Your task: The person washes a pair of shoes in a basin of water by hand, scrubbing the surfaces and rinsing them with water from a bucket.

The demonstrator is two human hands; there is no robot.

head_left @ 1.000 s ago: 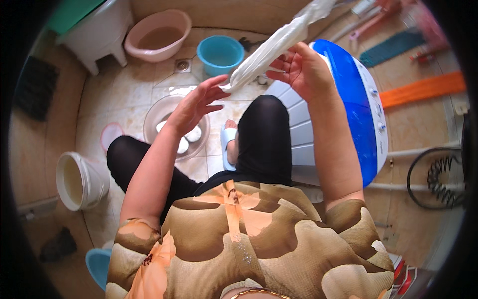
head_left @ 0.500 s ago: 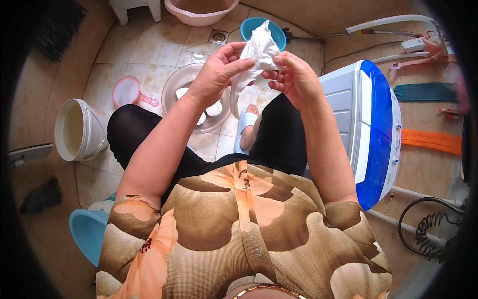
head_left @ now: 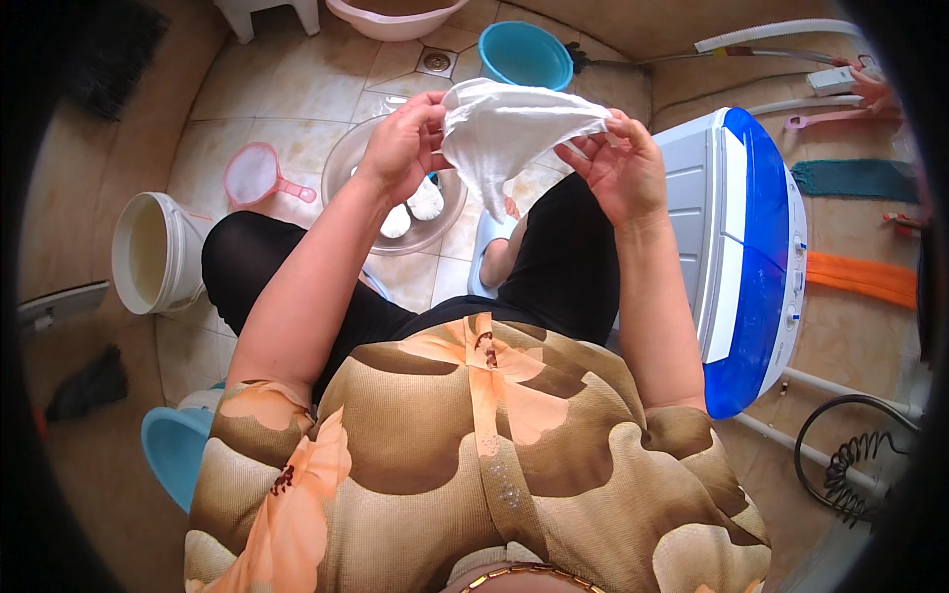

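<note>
A thin white cloth (head_left: pixel 514 128) is spread in the air between my two hands, above the floor in front of my knees. My left hand (head_left: pixel 403 148) pinches its left edge. At the other end, my right hand (head_left: pixel 625 166) grips the narrower corner between thumb and fingers. One point of the fabric hangs down toward my foot. Below my left hand stands a pale round basin (head_left: pixel 332 176), partly covered by my hand and forearm. Inside it lie several rounded white things (head_left: pixel 426 202), perhaps shoes; I cannot tell for certain.
A white bucket (head_left: pixel 188 259) and a pink-rimmed strainer (head_left: pixel 253 176) are on the left. Farther off are a teal basin (head_left: pixel 526 55), a pink basin (head_left: pixel 395 22) and a floor drain (head_left: pixel 436 62). A blue-and-white washing machine (head_left: pixel 682 203) stands close on my right.
My hands have moved apart, the left one leftward and the right one rightward. The cloth, bunched before, is now stretched out wide between them.
</note>
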